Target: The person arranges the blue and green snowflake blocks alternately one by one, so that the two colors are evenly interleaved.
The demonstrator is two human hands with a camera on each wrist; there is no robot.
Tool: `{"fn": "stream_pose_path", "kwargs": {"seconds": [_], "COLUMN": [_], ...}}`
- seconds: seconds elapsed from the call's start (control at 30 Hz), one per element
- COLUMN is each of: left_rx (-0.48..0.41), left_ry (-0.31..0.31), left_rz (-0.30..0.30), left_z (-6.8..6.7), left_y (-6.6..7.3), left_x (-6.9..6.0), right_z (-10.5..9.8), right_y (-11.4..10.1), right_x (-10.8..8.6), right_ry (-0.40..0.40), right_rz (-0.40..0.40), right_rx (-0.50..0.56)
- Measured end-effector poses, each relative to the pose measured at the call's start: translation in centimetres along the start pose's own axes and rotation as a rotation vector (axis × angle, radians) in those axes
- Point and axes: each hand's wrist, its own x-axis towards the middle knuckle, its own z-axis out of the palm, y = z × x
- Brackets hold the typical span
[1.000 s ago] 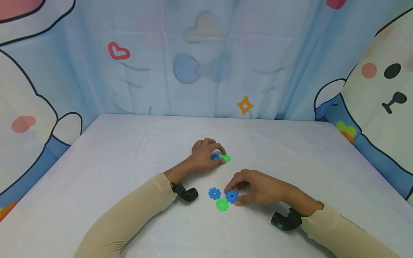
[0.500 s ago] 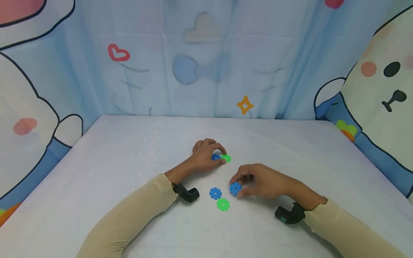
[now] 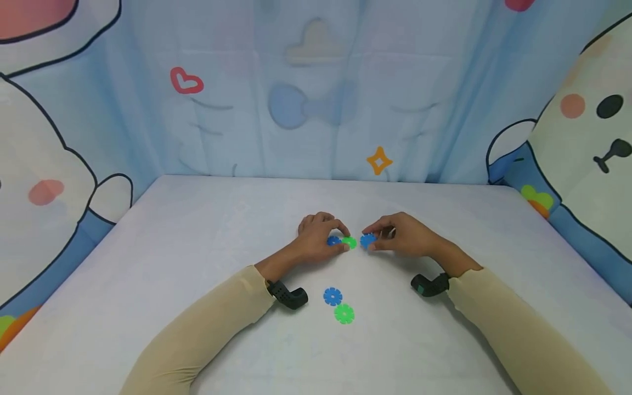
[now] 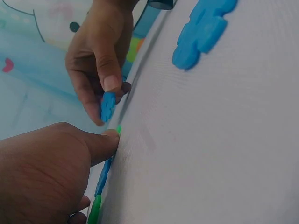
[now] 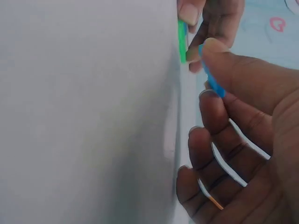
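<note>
In the head view my left hand (image 3: 317, 239) rests at mid-table, its thumb and index finger pinching a green notched disc (image 3: 352, 242). A blue notched disc (image 3: 333, 240) joins it in a row; another green disc (image 4: 95, 211) shows beyond in the left wrist view, its far end under the hand. My right hand (image 3: 413, 237) pinches a separate blue notched disc (image 5: 214, 80) between thumb and fingertips. That disc is just right of the row's green end, with a small gap between them, raised and tilted off the table.
Nearer the head camera lie a loose blue disc (image 3: 333, 297) and a loose green disc (image 3: 344, 314), close together on the white tablecloth (image 3: 237, 219). A printed curtain (image 3: 316, 109) hangs behind the table and along both sides. Each wrist bears a dark camera.
My right hand has carried the blue disc away from the loose discs, up the table to beside the row's green end. The left hand stays in place, still holding the row.
</note>
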Motion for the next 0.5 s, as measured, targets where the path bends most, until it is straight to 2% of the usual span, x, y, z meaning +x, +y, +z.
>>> {"fn": "stream_pose_path", "kwargs": {"seconds": [0.33, 0.5], "left_rx": [0.014, 0.007], "left_ry": [0.003, 0.000], "left_rz": [-0.004, -0.006], "left_z": [0.04, 0.09], "left_y": [0.06, -0.27], "left_x": [0.28, 0.21], "right_z": [0.35, 0.88], "right_y": [0.51, 0.20], "right_x": [0.74, 0.87], "right_ry": [-0.016, 0.004], "right_rz": [0.052, 0.089], "right_rx": [0.000, 0.017]}}
